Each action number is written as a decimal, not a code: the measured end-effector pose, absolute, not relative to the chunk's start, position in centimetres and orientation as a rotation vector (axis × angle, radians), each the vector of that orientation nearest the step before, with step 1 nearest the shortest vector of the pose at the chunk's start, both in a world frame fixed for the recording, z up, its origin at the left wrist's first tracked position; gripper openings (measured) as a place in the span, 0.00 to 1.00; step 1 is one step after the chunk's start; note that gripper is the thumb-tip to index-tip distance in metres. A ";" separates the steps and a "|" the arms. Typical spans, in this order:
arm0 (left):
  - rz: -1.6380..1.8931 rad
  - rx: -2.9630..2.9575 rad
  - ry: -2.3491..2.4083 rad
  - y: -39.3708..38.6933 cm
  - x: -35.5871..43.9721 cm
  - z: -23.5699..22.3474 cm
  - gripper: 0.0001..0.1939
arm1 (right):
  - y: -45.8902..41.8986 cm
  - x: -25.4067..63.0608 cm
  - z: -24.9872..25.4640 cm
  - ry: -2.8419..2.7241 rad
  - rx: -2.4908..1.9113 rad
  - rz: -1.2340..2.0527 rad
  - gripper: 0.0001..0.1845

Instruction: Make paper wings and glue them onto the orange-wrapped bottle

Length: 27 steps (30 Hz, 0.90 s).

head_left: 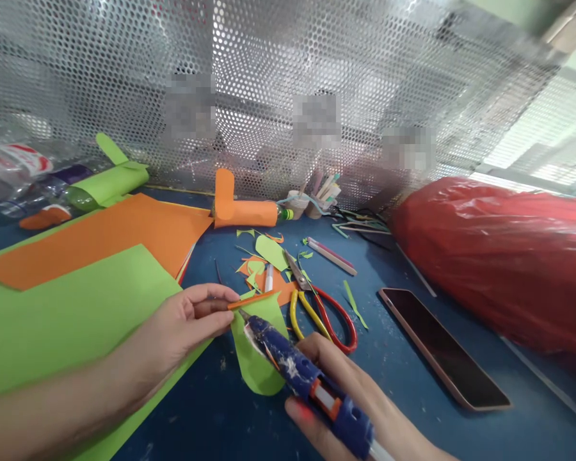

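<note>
My left hand pinches the end of a narrow orange paper strip between thumb and fingers. Hanging below the strip is a green paper cutout with a rounded lower end; whether the two are joined I cannot tell. My right hand is wrapped round a blue hot glue gun with white smears, a clear glue stick coming out at its back. The gun's nozzle is at the strip, close to my left fingertips. Just beyond lie open scissors with one yellow and one red handle.
Green and orange sheets cover the left side. Behind stand an orange-wrapped bottle and a green-wrapped one. Paper scraps lie mid-table. On the right are a phone and a red plastic bag. Perforated metal closes the back.
</note>
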<state>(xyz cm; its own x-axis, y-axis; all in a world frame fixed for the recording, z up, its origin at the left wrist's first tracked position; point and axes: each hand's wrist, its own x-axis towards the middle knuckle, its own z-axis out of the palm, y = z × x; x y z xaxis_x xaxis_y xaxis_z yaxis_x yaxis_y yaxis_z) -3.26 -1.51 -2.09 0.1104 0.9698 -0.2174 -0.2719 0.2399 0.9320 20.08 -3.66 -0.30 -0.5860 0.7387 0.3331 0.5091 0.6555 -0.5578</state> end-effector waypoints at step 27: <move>1.073 1.044 1.112 -1.5 -3.1 -2.4 0.10 | -3.9 20.1 -0.1 -2.347 -1.038 0.680 0.05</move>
